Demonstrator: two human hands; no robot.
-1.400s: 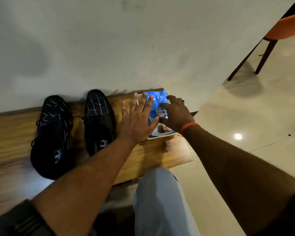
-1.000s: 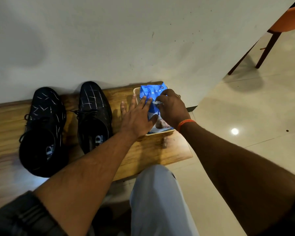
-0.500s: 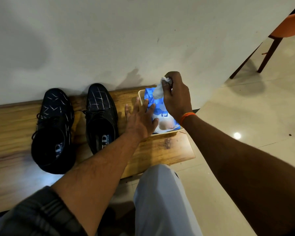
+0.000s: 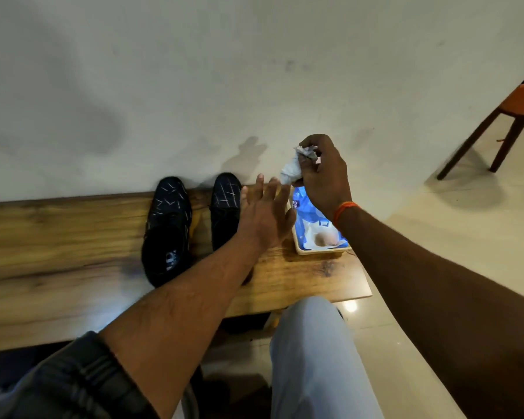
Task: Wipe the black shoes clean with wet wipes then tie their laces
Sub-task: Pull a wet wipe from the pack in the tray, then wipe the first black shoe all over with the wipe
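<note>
Pulling the white wet wipe point(image 4: 291, 170) free of the blue pack point(image 4: 307, 214) is the step in hand, and it looks nearly done: the wipe hangs crumpled above the pack, pinched between thumb and fingertips of the right hand point(image 4: 322, 176), and whether its lower end is clear of the opening I cannot tell. To finish well, I would say the pull should go straight up so only one sheet comes away, then the wad should be shaken open to give a flat face for wiping. The left hand point(image 4: 262, 219) hovers with fingers spread and straight, holding nothing, between the pack and the nearer shoe; it would do well to go to that shoe and steady it. The pack lies in a shallow pale tray point(image 4: 318, 252) near the right end of the wooden surface point(image 4: 73, 237). The two black shoes point(image 4: 167, 231) stand side by side just left of the tray, toes to the wall point(image 4: 194, 71), laces not tied as far as I can see. Compared with half a second ago, the right hand has risen higher with the wipe, and the left hand has lifted off the pack it was pressing down and drifted toward the shoes.
</note>
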